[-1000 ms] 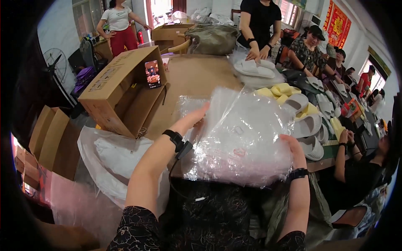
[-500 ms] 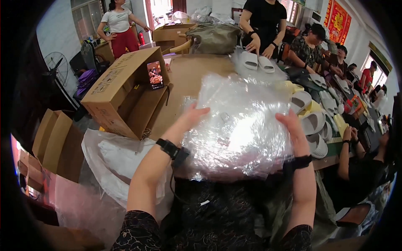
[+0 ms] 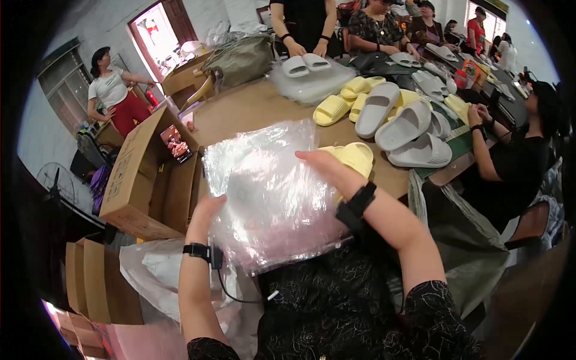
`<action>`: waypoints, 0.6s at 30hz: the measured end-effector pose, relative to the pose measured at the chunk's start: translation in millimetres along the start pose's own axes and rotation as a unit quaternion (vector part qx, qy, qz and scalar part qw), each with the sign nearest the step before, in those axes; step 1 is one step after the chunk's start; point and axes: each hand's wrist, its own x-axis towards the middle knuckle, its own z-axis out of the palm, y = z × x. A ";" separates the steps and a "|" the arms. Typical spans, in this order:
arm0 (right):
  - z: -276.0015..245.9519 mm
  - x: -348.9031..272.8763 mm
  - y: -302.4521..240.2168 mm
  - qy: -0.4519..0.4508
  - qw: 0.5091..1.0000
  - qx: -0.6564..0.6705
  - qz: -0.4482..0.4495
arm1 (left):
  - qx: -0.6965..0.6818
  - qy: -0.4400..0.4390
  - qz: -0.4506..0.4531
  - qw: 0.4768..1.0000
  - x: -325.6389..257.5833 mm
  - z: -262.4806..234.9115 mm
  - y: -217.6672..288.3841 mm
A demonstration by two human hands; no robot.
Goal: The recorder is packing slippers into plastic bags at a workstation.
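Note:
A shiny stack of clear plastic bags (image 3: 270, 186) lies across both of my hands, tilted above the table's near edge. My left hand (image 3: 207, 213) grips its left side, thumb on top and fingers hidden underneath. On the opposite side my right hand (image 3: 327, 168) clasps it the same way, with the thumb over the upper face. A yellow slipper (image 3: 355, 157) shows on the table just behind my right hand. Farther right are grey slippers (image 3: 414, 126) and more yellow slippers (image 3: 332, 110), some piled on one another.
At the left stands an open cardboard box (image 3: 135, 180) with a lit phone (image 3: 175, 144) propped in it. White plastic sheeting (image 3: 153, 270) hangs below. Across the brown table (image 3: 240, 114), a co-worker's hands (image 3: 306, 47) touch white slippers (image 3: 306, 65). Other people sit along the right.
My view has swung to the right, so more slippers show. The bags have turned and tilted in my hands, and a yellow slipper now shows beside my right hand.

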 end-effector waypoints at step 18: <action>-65.4 -39.2 48.1 0.328 0.824 -0.454 -0.084 | -0.048 0.046 0.019 0.998 15.2 0.8 -37.2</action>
